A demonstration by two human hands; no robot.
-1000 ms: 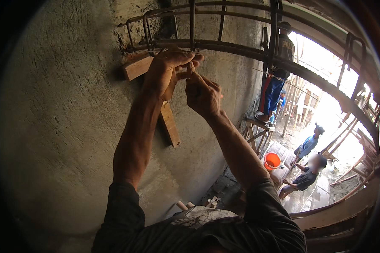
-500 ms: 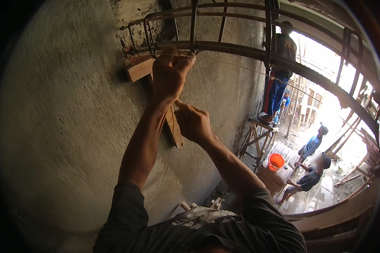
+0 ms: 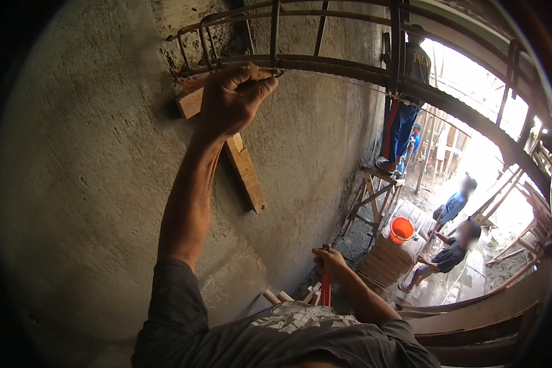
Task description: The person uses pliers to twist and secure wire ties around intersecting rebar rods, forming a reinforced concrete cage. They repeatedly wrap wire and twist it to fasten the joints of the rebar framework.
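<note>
My left hand (image 3: 236, 98) is raised to the rebar cage (image 3: 325, 66), its thumb and fingers closed on a thin string (image 3: 362, 84) just under the lower bar. The string runs off to the right below the bar. Behind this hand, a wooden block (image 3: 191, 100) and a slanting wood strip (image 3: 245, 172) sit against the rough wall. Low in front of my body, my right hand (image 3: 332, 262) is closed around a red-handled tool (image 3: 326, 289). A small dark end pokes out above the fist; the tool's exact kind is hidden.
A rough cement wall (image 3: 92, 184) fills the left side. To the right, a person (image 3: 405, 104) stands on a wooden trestle (image 3: 377, 196). Below, two people (image 3: 451, 248) stand by stacked sacks (image 3: 389, 257) bearing an orange bucket (image 3: 402, 229).
My right hand has dropped from beside my left forearm to waist height, where it now grips the red-handled tool. My left hand stays up at the rebar with the string.
</note>
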